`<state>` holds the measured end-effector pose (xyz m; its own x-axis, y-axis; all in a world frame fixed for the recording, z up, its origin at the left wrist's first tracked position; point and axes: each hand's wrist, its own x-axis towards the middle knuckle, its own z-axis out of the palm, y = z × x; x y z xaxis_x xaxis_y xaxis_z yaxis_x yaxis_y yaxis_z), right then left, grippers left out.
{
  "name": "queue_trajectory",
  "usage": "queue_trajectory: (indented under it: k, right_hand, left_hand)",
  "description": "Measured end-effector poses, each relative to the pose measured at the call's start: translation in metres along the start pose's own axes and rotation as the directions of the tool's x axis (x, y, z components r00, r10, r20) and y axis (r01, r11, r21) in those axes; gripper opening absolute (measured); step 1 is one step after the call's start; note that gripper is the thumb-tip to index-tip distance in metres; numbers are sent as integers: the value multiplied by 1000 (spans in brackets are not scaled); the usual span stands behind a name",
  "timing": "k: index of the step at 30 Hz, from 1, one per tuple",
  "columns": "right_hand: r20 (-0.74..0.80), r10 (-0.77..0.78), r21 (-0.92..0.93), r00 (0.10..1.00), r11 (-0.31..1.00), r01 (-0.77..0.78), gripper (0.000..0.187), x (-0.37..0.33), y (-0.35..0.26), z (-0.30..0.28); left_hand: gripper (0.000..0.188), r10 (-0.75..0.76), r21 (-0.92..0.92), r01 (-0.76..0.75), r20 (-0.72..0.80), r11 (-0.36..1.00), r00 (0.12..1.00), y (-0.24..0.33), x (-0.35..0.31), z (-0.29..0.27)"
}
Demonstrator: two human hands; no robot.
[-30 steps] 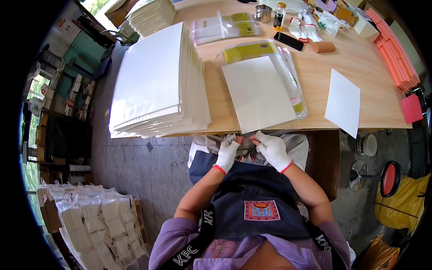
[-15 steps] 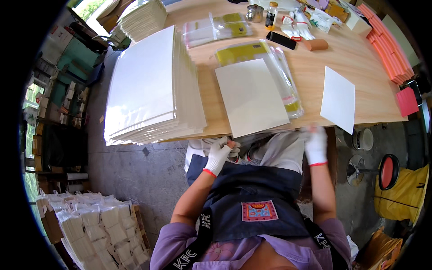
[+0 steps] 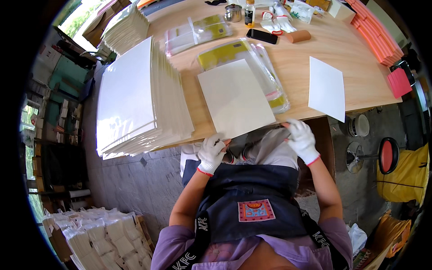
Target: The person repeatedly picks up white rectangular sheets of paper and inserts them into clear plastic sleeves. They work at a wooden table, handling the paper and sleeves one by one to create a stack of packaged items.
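Observation:
A white sheet of card (image 3: 237, 98) lies tilted on a flat pile of clear plastic bags (image 3: 271, 83), its near edge at the table's front. At its near left corner, my gloved left hand (image 3: 211, 154) is closed, fingertips pinched together. My gloved right hand (image 3: 302, 141) sits by the near right corner with bent fingers, thumb and forefinger close together. Whether clear film lies between the fingertips is too faint to make out. Another white sheet (image 3: 326, 87) lies to the right, its near corner jutting past the table edge.
At the left stands a tall stack of white sheets in clear sleeves (image 3: 128, 99). Farther back lie a banded bag bundle (image 3: 198, 33), a black phone (image 3: 262, 36), a bottle (image 3: 249, 13), a metal pot (image 3: 233, 13) and spare gloves (image 3: 276, 20). Orange foam pieces (image 3: 375, 33) line the right side.
My right hand has moved to the card's near right corner and its fingers have bent inward. My left hand stays by the near left corner. The whole view has shifted slightly.

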<state>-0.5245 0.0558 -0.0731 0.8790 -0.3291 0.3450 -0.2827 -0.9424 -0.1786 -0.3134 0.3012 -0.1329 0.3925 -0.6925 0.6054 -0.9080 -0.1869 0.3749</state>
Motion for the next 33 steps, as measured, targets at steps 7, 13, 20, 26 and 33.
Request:
queue_trajectory:
  k: [7,13,20,26,33]
  right_hand:
    - [152,215,415,965,872,-260,22,36,-20,40]
    - [288,467,390,836,740,-547,22,13,-18,50]
    - [609,83,774,789,-281,-568,20,27,-72,34]
    - [364,-205,892,908,-204,-404,19,149,-169,-33]
    - [418,-253,907,872,59,-418,29,207,-225,-33]
  left_hand:
    - [14,-735,-679,623,179,389,654,-4,-28,4]
    - [32,-680,-839,480,509,-256,528,4,-11,-22]
    - [31,-641,-476,674,260,565,722,73,60,-170]
    - [32,-524,-352,391,-499,850,690,46,74,-277]
    - [41,-661,155,721,-307,676,685,-62,53,-297]
